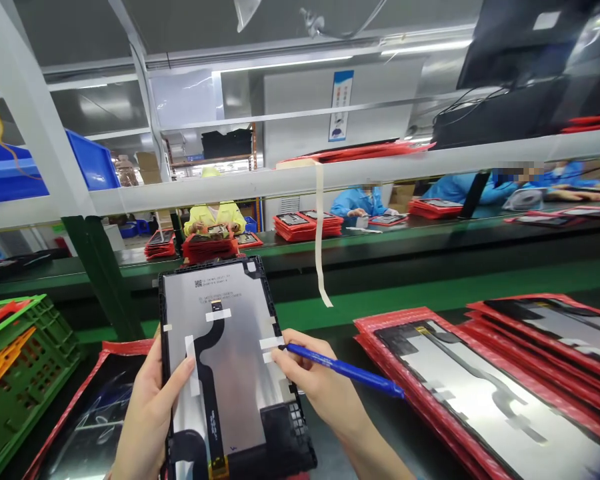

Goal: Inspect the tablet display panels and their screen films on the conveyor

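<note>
A tablet screen panel [240,373] with a silver back, a black flex cable and white tape pieces is held up, tilted, in front of me. My left hand [153,393] grips its left edge, thumb resting on the back beside a white tape strip. My right hand [317,377] is closed around a blue pen [353,373], its dark tip by the white tape at the panel's right edge. The right fingers also touch that edge. A small handwritten mark shows near the panel's bottom.
Similar panels on red bubble wrap [410,327] are stacked at right. A green crate [30,360] and another red-wrapped panel [100,407] lie at left. A white rail [220,187] with hanging tape [320,247] crosses ahead. Beyond it, several people sit by red stacks.
</note>
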The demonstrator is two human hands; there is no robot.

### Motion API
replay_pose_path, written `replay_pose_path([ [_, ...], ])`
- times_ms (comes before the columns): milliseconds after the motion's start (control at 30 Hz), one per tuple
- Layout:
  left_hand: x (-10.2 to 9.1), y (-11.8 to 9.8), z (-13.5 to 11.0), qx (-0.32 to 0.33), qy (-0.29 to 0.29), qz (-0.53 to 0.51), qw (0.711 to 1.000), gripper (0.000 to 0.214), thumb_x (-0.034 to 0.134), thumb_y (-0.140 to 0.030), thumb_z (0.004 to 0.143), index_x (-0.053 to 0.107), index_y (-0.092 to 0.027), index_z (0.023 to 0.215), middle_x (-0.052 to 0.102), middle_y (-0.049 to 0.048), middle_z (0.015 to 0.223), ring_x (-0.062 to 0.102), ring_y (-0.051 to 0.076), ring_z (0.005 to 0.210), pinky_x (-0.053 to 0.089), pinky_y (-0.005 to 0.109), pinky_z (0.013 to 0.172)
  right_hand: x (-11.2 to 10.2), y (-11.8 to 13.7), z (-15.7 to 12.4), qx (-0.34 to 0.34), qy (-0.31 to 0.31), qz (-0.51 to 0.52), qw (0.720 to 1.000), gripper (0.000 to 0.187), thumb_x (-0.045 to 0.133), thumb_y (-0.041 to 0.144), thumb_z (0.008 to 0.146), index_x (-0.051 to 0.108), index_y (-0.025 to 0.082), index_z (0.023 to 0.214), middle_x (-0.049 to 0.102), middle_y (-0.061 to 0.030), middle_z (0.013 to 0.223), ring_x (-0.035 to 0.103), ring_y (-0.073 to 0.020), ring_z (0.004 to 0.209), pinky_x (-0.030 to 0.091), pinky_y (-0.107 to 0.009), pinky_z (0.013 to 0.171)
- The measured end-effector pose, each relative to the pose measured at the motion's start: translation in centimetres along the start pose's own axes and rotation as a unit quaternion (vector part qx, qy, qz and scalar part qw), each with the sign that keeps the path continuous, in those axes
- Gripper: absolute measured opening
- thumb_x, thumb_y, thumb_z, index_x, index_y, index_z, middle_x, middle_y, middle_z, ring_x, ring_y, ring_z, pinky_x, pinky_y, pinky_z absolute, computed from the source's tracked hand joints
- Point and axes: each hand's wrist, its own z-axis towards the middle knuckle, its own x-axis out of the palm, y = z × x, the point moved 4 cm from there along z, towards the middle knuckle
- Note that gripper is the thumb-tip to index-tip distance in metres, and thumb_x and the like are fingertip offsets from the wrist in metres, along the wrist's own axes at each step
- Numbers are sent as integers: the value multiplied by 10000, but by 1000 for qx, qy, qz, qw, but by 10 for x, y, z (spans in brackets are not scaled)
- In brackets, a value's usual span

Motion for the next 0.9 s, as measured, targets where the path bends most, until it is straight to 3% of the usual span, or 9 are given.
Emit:
replay_pose_path([
  [133, 0, 3, 6, -3, 11, 4, 1000, 709, 769, -366, 686, 489, -275, 1331, 571, 21, 1342, 475, 278, 1269, 444, 315, 1007, 1, -4, 2, 6, 1, 0, 1000, 390, 609, 394, 757, 330, 227, 543, 216, 86, 520, 186, -87, 490, 196, -235, 435],
  [267, 3, 6, 9, -37, 34, -19, 999, 660, 765, -370, 685, 517, -256, 1285, 617, 39, 1284, 559, 302, 1180, 522, 347, 910, 0, -10, 1, 16, 4, 12, 1000, 346, 660, 393, 733, 438, 212, 540, 236, 81, 516, 202, -89, 490, 217, -227, 425],
  [433, 5, 3, 8, -52, 31, -47, 997, 646, 794, -323, 646, 552, -222, 1236, 652, 49, 1231, 566, 297, 1172, 511, 337, 926, -3, -16, -3, 75, 22, 157, 984, 220, 694, 418, 689, 678, 200, 679, 459, 30, 573, 346, -107, 509, 360, -232, 459],
  [533, 6, -1, 6, -44, 15, -56, 997, 604, 776, -316, 664, 565, -199, 1218, 661, 60, 1213, 582, 291, 1150, 502, 338, 935, -2, -15, -6, 106, 45, 227, 967, 221, 738, 414, 630, 728, 210, 714, 496, 26, 565, 360, -103, 482, 415, -247, 475],
  [700, 9, -4, 2, -32, 1, -53, 998, 621, 765, -333, 677, 552, -202, 1245, 660, 68, 1212, 571, 290, 1164, 474, 358, 965, -7, -15, -8, 88, -14, 160, 983, 250, 741, 436, 647, 723, 199, 725, 555, 2, 617, 449, -137, 541, 410, -260, 482],
  [800, 7, -3, 2, -6, -5, -50, 999, 628, 766, -327, 681, 550, -228, 1262, 625, 45, 1270, 498, 257, 1251, 410, 322, 1029, -7, -17, -9, 61, -9, 108, 992, 266, 689, 455, 699, 679, 192, 662, 543, 2, 616, 458, -149, 563, 392, -269, 501],
  [900, 8, -1, 0, -11, 3, -42, 999, 622, 763, -345, 681, 558, -228, 1256, 637, 56, 1249, 523, 276, 1223, 449, 348, 992, -8, -16, -9, 28, -9, 65, 997, 286, 642, 446, 728, 596, 197, 596, 507, 13, 606, 428, -141, 555, 358, -267, 506],
])
